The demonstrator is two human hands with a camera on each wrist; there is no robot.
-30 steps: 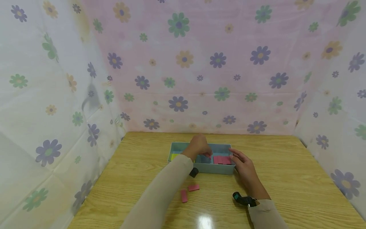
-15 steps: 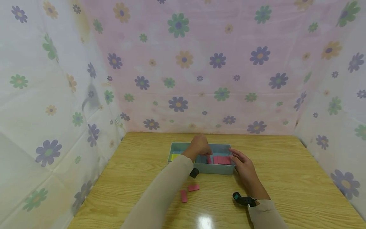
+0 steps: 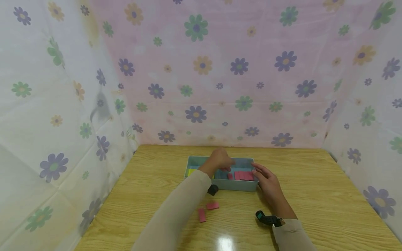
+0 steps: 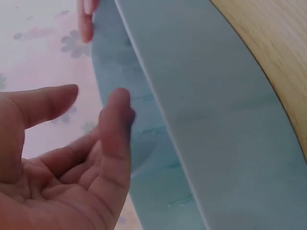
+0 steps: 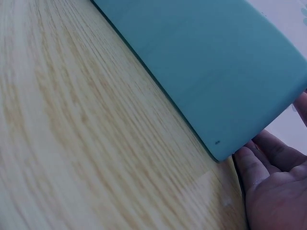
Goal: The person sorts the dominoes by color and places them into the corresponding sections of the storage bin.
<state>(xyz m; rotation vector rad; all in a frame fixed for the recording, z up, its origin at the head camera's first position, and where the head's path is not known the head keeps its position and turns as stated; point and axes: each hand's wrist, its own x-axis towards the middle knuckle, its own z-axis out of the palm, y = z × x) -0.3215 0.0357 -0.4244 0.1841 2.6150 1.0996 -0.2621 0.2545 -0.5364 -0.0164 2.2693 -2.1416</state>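
Observation:
A long light-blue box [image 3: 235, 185] stands on the table with its top uncovered. My left hand [image 3: 220, 161] is over its middle. In the left wrist view, the thumb and fingers of the left hand [image 4: 91, 177] are spread apart beside the rim, nothing between them. A small pink rectangular piece [image 3: 230, 176] lies in the box below that hand. Several similar pink pieces [image 3: 244, 175] sit side by side at the right end. My right hand [image 3: 268, 181] rests against the box's right end, its fingers lying along the wall, also in the right wrist view.
Two loose pink pieces [image 3: 202, 215] lie on the wooden table [image 3: 163, 160] in front of the box. Something yellow [image 3: 191, 171] shows in the box's left part, partly hidden by the left forearm. A flowered cloth [image 3: 201, 87] hangs behind and at both sides.
The left hand has set a pink piece down in the box beside the others and let go, its fingers lifting and spreading. The right hand has stayed in place.

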